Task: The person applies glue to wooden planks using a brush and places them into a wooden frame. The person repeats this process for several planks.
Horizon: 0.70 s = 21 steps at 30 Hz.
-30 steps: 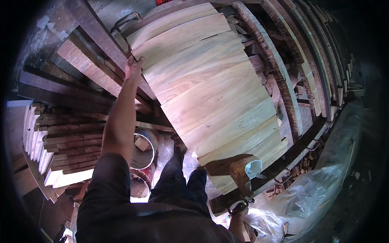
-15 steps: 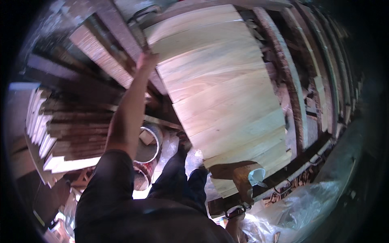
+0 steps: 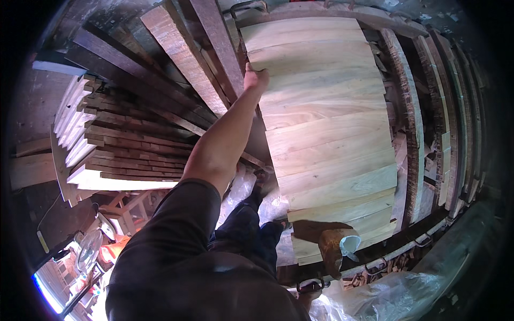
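A wide panel of pale boards joined edge to edge (image 3: 326, 134) fills the middle of the view. My left hand (image 3: 255, 78) reaches up with the arm stretched out and grips the panel's left edge near its upper end. My right hand (image 3: 333, 250) is low down at the panel's bottom edge, closed on it, with a small pale blue-white scrap (image 3: 350, 244) beside the fingers. My dark trouser legs (image 3: 251, 230) stand just left of the panel's lower end.
A stack of short dark and pale planks (image 3: 112, 150) lies at the left. Long dark beams (image 3: 187, 64) lean behind my left arm. Narrow curved boards (image 3: 415, 134) line the right. Clear plastic sheeting (image 3: 385, 299) lies at the lower right, and a fan (image 3: 88, 249) at the lower left.
The panel has swung from slanted to nearly upright in the view and shifted right. My left hand has stayed on its left edge, my right hand at its lower end.
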Available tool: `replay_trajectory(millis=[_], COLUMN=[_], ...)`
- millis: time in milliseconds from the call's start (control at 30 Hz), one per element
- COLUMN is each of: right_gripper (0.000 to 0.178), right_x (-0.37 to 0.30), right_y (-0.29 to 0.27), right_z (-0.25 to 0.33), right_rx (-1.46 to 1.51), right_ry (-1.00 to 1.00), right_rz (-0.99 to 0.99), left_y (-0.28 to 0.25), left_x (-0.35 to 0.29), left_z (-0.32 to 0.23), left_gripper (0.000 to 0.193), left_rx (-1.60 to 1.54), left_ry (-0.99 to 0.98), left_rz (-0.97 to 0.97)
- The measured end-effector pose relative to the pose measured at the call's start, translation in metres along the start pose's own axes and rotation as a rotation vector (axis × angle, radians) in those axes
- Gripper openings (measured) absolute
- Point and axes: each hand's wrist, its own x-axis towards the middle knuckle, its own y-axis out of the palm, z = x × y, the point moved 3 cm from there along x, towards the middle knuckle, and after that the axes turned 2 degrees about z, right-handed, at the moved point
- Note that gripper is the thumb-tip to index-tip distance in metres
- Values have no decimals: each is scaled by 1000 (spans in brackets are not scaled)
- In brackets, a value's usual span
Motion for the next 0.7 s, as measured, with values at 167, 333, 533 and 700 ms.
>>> replay_trajectory(millis=[167, 333, 533, 700], right_gripper=[34, 39, 39, 42], right_x=[5, 46, 20, 26], right_y=[2, -20, -13, -1], right_z=[-3, -24, -3, -10], right_rx=[110, 410, -96, -2220], right_ry=[73, 66, -68, -55], right_rz=[-13, 181, 84, 31], left_y=[6, -6, -12, 2], left_x=[34, 17, -14, -9], left_z=[27, 10, -12, -4], left_gripper=[48, 51, 50, 45], left_rx=[79, 118, 113, -9], left_ry=[10, -57, -6, -15], left_rz=[82, 93, -87, -46])
